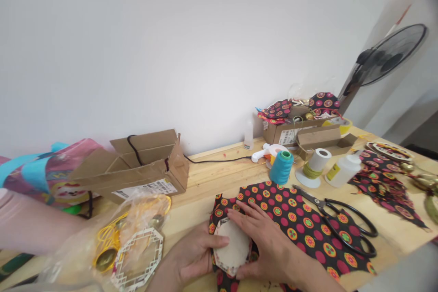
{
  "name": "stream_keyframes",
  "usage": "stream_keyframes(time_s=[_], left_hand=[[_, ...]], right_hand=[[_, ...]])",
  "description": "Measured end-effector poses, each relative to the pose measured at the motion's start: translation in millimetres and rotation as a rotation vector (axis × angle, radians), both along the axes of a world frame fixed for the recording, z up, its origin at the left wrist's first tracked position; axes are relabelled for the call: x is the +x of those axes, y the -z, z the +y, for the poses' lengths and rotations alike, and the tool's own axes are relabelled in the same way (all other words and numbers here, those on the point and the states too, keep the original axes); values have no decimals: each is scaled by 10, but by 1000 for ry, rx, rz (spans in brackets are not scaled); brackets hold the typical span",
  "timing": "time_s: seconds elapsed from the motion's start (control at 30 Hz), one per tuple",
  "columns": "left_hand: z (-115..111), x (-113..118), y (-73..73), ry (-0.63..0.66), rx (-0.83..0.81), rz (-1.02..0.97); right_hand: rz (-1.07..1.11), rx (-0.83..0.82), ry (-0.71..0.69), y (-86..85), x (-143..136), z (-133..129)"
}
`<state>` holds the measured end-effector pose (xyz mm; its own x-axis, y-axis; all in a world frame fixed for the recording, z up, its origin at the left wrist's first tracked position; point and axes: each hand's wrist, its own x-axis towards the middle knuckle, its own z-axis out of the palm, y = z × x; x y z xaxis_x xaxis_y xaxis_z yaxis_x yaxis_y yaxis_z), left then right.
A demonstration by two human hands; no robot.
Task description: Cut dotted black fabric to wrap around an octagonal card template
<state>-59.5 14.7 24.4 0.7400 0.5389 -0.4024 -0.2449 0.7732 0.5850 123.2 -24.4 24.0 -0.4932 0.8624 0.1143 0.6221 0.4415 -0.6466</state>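
Observation:
A pale octagonal piece lies on patterned dark fabric near the front edge of the table. My left hand grips its left side, thumb on top and the other fingers hidden beneath the fabric. Over the upper right rim rests my right hand, its fingers reaching across the fabric and its thumb at the lower edge. Black-handled scissors lie on the fabric at the right. An openwork octagonal frame sits at the left beside yellow cord and clear plastic.
An open cardboard box stands at the back left. Behind the fabric are a blue thread spool, a green cord spool and a white bottle. Another box holds fabric pieces. A fan stands at the right.

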Motion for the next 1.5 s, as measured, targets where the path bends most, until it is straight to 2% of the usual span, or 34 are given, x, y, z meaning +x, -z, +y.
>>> stream_keyframes(time_s=[0.1, 0.17, 0.3, 0.4, 0.53, 0.63, 0.7, 0.83, 1.07, 1.2, 1.5], left_hand=[[-3, 1, 5, -5, 4, 15], [-7, 5, 6, -10, 5, 24], [-14, 11, 5, -21, 1, 35], [-14, 9, 15, -29, -8, 41], [-15, 12, 28, -18, -12, 45], [-21, 23, 12, -28, -7, 32], [-25, 30, -7, -37, -13, 27], [-26, 36, -25, -40, -16, 39], [-24, 46, -14, -38, -2, 42], [-30, 37, -6, -39, -4, 61], [-13, 20, -15, -16, -35, -6]], right_hand=[[-7, -13, -16, 10, 11, 10], [8, 16, 22, 21, 46, 1], [49, 130, 237, 3, 244, -79], [-10, 179, 395, -33, 560, -198], [-159, 218, 606, 9, 1144, -397], [-280, 220, 671, 109, 1508, -525], [-321, 222, 665, 166, 1645, -577], [-350, 199, 637, 191, 1718, -578], [-295, 36, 667, 91, 1743, -461], [-285, 35, 665, 42, 1725, -469], [-427, 4, 707, -13, 1666, -459]])
